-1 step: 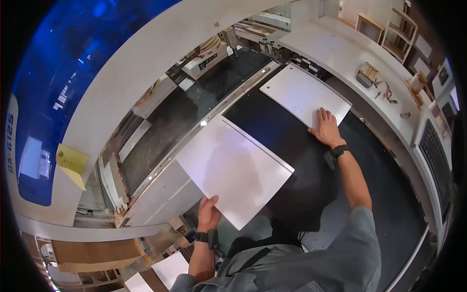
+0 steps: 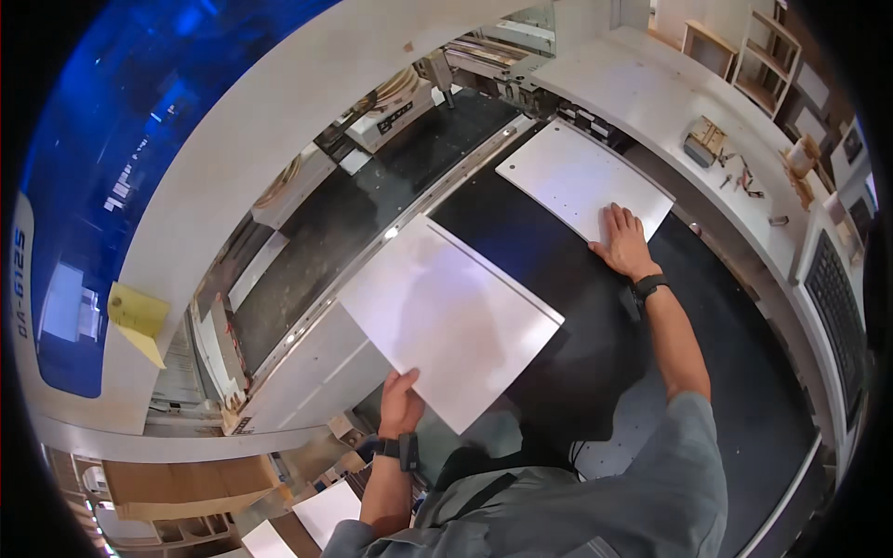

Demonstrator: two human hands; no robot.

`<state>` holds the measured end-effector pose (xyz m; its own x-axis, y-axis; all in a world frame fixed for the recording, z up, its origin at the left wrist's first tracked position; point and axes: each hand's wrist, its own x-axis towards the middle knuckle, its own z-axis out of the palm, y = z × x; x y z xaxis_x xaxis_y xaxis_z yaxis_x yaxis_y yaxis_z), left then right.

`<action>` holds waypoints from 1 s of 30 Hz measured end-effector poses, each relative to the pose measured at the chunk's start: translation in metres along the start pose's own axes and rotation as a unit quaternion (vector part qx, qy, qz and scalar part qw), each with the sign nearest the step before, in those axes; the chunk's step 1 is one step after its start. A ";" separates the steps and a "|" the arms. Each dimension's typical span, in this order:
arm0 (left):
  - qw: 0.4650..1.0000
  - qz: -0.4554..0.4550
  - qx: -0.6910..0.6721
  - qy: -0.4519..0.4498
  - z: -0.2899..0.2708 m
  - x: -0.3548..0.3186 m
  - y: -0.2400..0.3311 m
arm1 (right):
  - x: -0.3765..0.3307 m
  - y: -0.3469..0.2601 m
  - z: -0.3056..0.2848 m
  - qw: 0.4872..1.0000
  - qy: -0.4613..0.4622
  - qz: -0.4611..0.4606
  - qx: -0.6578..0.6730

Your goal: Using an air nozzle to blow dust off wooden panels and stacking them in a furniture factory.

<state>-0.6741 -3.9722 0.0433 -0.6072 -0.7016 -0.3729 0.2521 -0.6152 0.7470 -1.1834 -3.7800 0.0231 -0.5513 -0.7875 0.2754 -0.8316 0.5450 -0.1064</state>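
Right hand flat on panel

Centre panel: plain white, thin darker line along upper-right edge. Dotted panel, upper right of centre: white, small dark dots. Work surface between: black. Cover, upper left: glossy blue, paler streaks. Paper note, left: yellow. Counter, upper right: off-white. Keyboard, far right: dark. Shirt, bottom: plain grey-green. Wristband, right of centre: black.
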 end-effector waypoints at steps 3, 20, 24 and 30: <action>1.000 -0.011 0.009 0.016 0.014 0.048 -0.008 | 0.005 0.009 0.022 1.000 0.021 -0.014 0.011; 0.554 0.123 0.816 -0.108 0.014 0.155 0.096 | -0.256 -0.120 -0.047 0.960 -0.055 0.266 -0.070; 0.421 0.255 0.820 -0.290 0.012 0.159 0.088 | -0.283 -0.145 -0.036 0.923 -0.048 0.353 -0.146; 0.492 0.296 0.761 -0.301 0.028 0.214 0.072 | -0.299 -0.156 -0.020 0.873 -0.031 0.452 -0.181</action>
<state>-0.8068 -4.1569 0.0329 -0.9957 -0.0805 0.0463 -0.0598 0.9371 0.3439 -0.8873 -3.6243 -0.0229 -0.9834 0.0033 0.1817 0.0143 0.9981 0.0593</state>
